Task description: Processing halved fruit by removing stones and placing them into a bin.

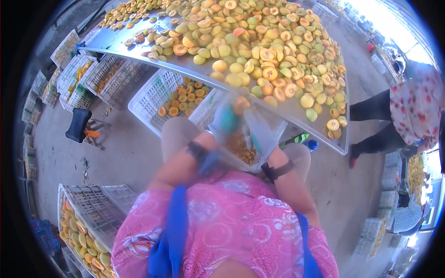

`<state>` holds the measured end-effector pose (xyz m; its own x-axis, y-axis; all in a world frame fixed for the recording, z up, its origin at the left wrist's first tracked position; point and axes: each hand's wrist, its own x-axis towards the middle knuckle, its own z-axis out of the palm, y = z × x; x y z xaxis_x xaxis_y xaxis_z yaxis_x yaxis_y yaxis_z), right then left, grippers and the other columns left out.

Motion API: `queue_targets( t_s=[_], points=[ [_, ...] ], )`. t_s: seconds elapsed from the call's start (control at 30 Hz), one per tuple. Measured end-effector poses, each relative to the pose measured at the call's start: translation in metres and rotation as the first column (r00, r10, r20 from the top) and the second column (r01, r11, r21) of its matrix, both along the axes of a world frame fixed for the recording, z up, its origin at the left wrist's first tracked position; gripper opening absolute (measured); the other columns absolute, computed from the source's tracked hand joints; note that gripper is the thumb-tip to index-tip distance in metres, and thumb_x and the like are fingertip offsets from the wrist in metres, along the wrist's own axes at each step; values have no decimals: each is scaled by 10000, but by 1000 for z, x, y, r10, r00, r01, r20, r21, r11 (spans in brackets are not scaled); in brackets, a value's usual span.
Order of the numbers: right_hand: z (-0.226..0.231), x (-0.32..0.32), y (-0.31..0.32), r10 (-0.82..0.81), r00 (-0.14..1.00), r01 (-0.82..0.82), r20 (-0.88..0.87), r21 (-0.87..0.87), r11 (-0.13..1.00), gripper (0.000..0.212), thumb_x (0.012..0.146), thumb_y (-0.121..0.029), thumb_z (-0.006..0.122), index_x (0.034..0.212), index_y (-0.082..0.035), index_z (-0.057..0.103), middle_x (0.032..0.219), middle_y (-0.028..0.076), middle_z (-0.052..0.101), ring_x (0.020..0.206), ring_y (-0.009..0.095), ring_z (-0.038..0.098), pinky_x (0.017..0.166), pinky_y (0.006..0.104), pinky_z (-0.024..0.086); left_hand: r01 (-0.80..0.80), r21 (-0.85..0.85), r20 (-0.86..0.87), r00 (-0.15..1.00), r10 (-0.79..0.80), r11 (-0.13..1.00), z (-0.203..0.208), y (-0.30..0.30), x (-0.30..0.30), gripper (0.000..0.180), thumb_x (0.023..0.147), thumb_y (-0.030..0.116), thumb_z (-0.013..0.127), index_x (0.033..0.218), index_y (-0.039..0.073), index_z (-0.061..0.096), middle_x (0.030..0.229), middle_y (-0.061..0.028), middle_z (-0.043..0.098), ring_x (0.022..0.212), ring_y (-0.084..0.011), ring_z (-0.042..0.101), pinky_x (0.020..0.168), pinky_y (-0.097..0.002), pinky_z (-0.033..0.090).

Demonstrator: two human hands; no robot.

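My left hand [225, 119], in a pale glove with a green patch, is raised over a crate below the table edge. Its fingers are closed on a yellow-orange peach [241, 105], though motion blurs them. Close beside it my right hand [259, 132], gloved in white, points up toward the same peach; blur hides how its fingers lie. Beneath both hands a white crate [278, 127] holds small brownish-yellow pieces [245, 150]. Above the hands, the metal table [194, 69] bears a big heap of halved yellow peaches [278, 55].
Left of my knees stands a white crate [143, 109] with peach halves. A black-topped stool [79, 126] and stacked crates [99, 76] stand farther left. Another crate [99, 204] of halves is at lower left. A person in a spotted garment [415, 104] stands at right.
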<state>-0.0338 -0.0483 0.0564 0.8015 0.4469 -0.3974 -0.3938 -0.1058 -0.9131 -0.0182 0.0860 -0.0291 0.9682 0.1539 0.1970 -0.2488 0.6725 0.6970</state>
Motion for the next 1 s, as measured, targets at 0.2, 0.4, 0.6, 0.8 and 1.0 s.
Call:
queue_targets(
  t_s=[0.2, 0.4, 0.6, 0.8, 1.0],
  points=[
    [-8, 3, 0, 2, 1000, -1, -6, 20, 1000, 302, 965, -400, 483, 1030, -109, 534, 602, -9, 470, 360, 100, 379, 304, 241, 280, -61, 126, 40, 998, 56, 990, 19, -12, -7, 310, 1007, 249, 398, 1186, 16, 497, 1123, -124, 581, 991, -250, 601, 902, -393, 508],
    [-101, 25, -17, -163, 811, 168, 562, 43, 985, 386, 1011, -399, 381, 919, -86, 590, 675, 32, 531, 537, 124, 476, 443, 302, 399, -161, 595, 88, 987, 136, 788, 16, -28, -8, 366, 995, 237, 416, 1293, 30, 466, 1253, -112, 529, 1142, -219, 524, 1000, -344, 421],
    [-87, 8, 6, 71, 908, -106, 412, 63, 992, 277, 1006, -234, 404, 1066, -36, 587, 981, 114, 619, 853, 185, 559, 775, 326, 478, -30, 217, -153, 986, 65, 976, 17, -26, -5, 286, 1000, 355, 430, 963, 92, 537, 893, -31, 571, 833, -171, 567, 794, -336, 499],
    [-86, 6, -18, -17, 997, -1, 73, 239, 971, 392, 1001, -377, 435, 1207, -57, 528, 1033, 40, 583, 875, 123, 522, 738, 291, 464, 147, 164, -296, 951, -94, 975, 76, -56, -20, 338, 999, 404, 427, 897, 96, 522, 816, -20, 531, 760, -148, 534, 686, -288, 493],
    [-26, -8, -51, 215, 974, -198, -71, 192, 961, 462, 928, -546, 462, 1105, -124, 529, 679, -27, 490, 431, 57, 388, 379, 212, 352, 258, 168, -259, 943, -210, 951, 58, -43, 1, 454, 964, 512, 450, 725, 127, 472, 709, -3, 495, 665, -132, 488, 634, -273, 437]
  ],
)
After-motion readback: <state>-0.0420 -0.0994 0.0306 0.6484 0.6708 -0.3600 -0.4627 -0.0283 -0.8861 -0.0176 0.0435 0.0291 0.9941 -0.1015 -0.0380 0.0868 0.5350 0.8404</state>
